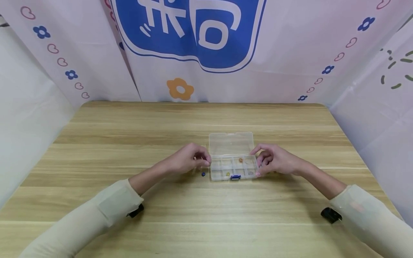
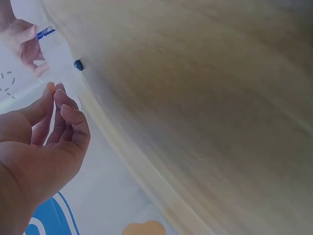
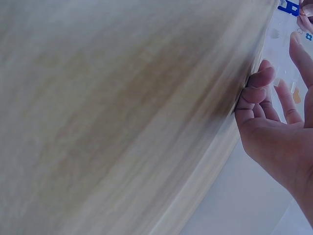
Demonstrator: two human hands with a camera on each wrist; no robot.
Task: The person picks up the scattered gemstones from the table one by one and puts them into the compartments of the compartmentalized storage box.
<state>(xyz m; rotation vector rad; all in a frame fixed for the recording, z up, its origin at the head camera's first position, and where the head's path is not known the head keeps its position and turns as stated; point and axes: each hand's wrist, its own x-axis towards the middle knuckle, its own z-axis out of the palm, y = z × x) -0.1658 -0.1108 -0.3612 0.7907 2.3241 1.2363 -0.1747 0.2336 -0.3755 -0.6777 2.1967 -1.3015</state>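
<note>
A clear plastic compartment box (image 1: 222, 178) sits on the table with its lid (image 1: 231, 144) raised at the back and a blue latch (image 1: 235, 177) in front. Inside are several small pieces, among them an orange one (image 1: 240, 160) and a yellow one (image 1: 227, 174). At the box's left edge, my left hand (image 1: 190, 157) pinches a small orange bead (image 2: 51, 87) between thumb and fingertips. My right hand (image 1: 279, 159) holds the box's right end, thumb at the front corner and index finger by the hinge. A dark blue bead (image 1: 203, 174) lies left of the box.
The wood-grain table (image 1: 206, 222) runs back to a white printed cloth (image 1: 155, 82). Similar white sheets hang at both sides. A black device (image 1: 331, 215) shows under the right sleeve, and another (image 1: 135, 210) under the left.
</note>
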